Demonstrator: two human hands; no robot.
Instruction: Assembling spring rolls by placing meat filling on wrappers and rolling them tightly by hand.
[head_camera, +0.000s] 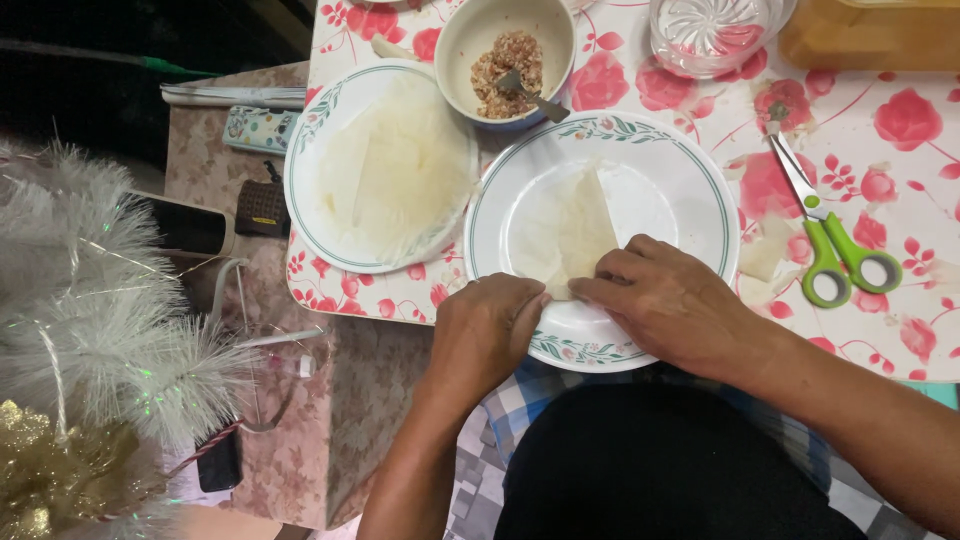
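A thin pale wrapper sheet (570, 225), folded into a wedge, lies on a white plate (690, 190) with a green patterned rim. Both of my hands pinch its near end at the plate's front edge. My left hand (485, 335) grips from the left and my right hand (665, 300) presses its fingers on from the right. A second white plate (310, 150) to the left carries a stack of flat wrapper sheets (395, 165). Behind them stands a bowl (470, 40) of minced filling (505, 60) with a spoon (530, 95) in it.
Green-handled scissors (825, 235) lie right of the plate on the rose-patterned tablecloth (900, 150). A clear glass dish (715, 30) and a wooden board (860, 35) sit at the back right. A white tinsel tree (90, 310), a phone (190, 228) and cables lie at the left.
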